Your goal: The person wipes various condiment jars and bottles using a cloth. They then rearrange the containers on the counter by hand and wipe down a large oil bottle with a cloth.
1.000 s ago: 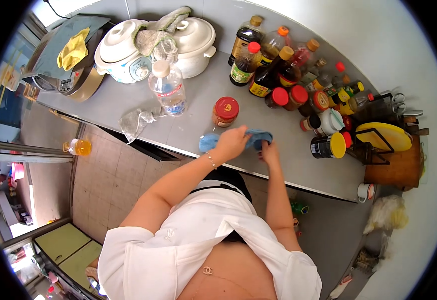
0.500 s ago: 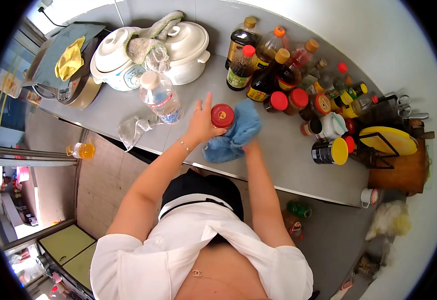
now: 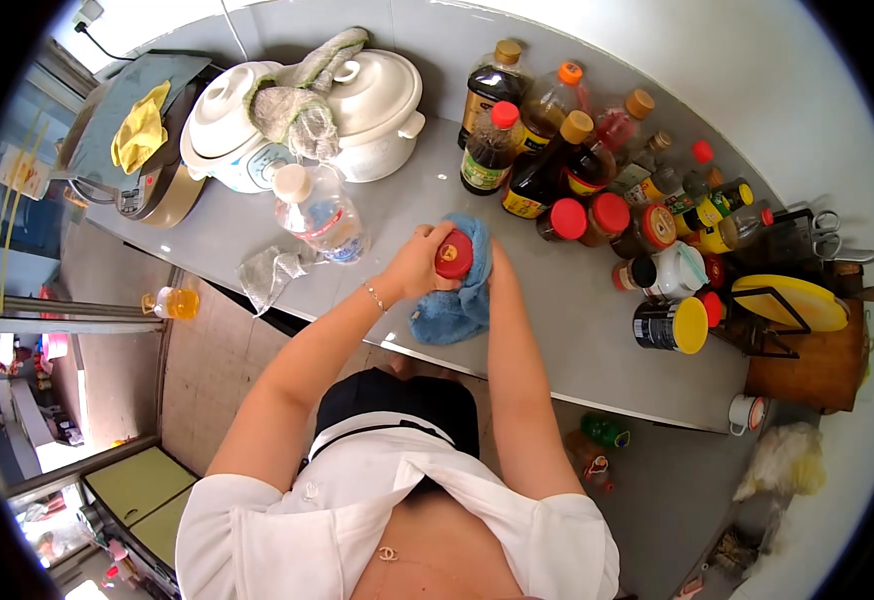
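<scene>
A jar with a red lid (image 3: 453, 254) is held over the counter in front of my body, lid toward me. The fingers of my left hand (image 3: 417, 264) curl round its left side. A fluffy blue cloth (image 3: 469, 310) wraps the jar's right side and hangs down below it. My right hand (image 3: 498, 268) presses the cloth against the jar, its fingers mostly hidden behind the cloth. The jar's body is hidden by the cloth and my left hand.
Several sauce bottles (image 3: 537, 180) and red-lidded jars (image 3: 605, 218) stand to the right. A clear plastic bottle (image 3: 319, 215) and crumpled plastic (image 3: 269, 278) lie left of my hands. White lidded pots (image 3: 372, 110) are behind. A cutting board (image 3: 807, 375) stands far right.
My left fingers have gone from spread to curled round the jar. The cloth has been drawn up round the jar's right side by my right hand. The view has shifted slightly.
</scene>
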Demonstrator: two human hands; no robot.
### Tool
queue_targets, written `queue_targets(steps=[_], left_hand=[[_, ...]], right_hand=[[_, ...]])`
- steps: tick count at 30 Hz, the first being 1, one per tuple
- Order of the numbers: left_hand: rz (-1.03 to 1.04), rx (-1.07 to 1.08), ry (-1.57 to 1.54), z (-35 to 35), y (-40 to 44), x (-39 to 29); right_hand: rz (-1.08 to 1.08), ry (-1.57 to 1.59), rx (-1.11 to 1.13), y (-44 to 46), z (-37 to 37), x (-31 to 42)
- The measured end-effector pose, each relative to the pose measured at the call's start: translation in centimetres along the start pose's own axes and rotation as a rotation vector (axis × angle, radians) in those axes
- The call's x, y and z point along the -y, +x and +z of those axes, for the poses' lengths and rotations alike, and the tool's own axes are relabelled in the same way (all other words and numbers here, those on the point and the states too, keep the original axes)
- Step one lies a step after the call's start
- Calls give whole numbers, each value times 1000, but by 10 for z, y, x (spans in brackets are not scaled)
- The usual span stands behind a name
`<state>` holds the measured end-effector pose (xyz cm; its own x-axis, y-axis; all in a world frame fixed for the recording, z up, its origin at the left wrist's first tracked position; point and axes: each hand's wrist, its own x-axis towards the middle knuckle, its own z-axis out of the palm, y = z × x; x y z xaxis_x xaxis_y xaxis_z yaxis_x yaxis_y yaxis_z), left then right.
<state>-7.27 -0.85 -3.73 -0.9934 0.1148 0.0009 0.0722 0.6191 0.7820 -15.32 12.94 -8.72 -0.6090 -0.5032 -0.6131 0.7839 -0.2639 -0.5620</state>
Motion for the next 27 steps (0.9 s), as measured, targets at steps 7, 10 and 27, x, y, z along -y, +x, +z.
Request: queue_targets(steps=[7, 10, 27], left_hand=[[156, 217, 95, -26, -7, 3], [-13, 44, 67, -19, -29, -4], [134, -178, -223, 9, -55, -9]], right_hand=[[-48, 20, 107, -21, -4, -11], [-192, -27, 52, -31, 0, -23], [67, -440, 157, -6, -28, -18]])
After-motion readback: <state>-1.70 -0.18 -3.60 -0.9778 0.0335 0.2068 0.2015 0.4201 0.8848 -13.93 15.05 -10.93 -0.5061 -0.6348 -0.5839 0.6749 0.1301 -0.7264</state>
